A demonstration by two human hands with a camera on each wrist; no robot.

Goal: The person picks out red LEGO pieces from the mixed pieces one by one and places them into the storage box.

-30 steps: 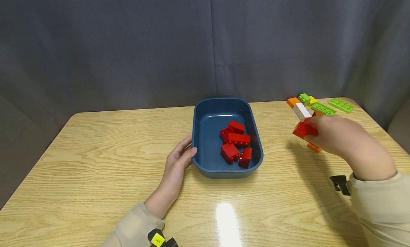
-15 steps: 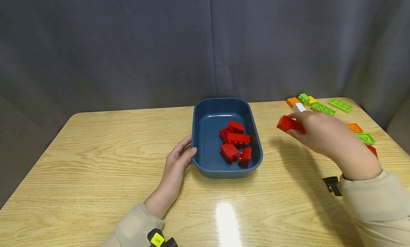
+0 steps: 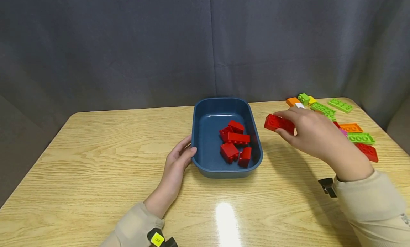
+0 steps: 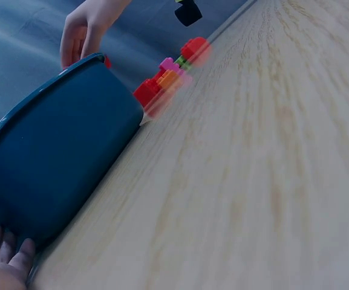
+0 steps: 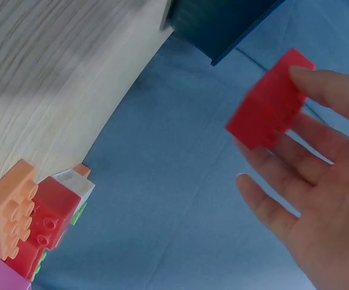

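Note:
My right hand (image 3: 315,135) pinches a red toy brick (image 3: 278,124) between thumb and fingers. It is above the table, just right of the blue bin (image 3: 211,173). In the right wrist view the same brick (image 5: 271,103) shows against the curtain, gripped near one end. My left hand (image 3: 175,159) holds the bin's left side, thumb at the rim and fingers along the outer wall. Its fingertips (image 4: 23,257) show low on that wall in the left wrist view. Several red bricks (image 3: 230,152) lie in the bin's right half.
At the table's right side lie an orange plate brick (image 3: 351,127), green plate bricks (image 3: 362,138) and a red piece (image 3: 367,151). Farther back are a green brick (image 3: 303,98) and a white brick (image 3: 299,105). A dark curtain (image 3: 144,51) hangs behind the wooden table (image 3: 105,161).
My right hand has carried the red brick left from the brick pile towards the bin, uncovering orange, green and red pieces behind it. The left hand and bin have stayed in place.

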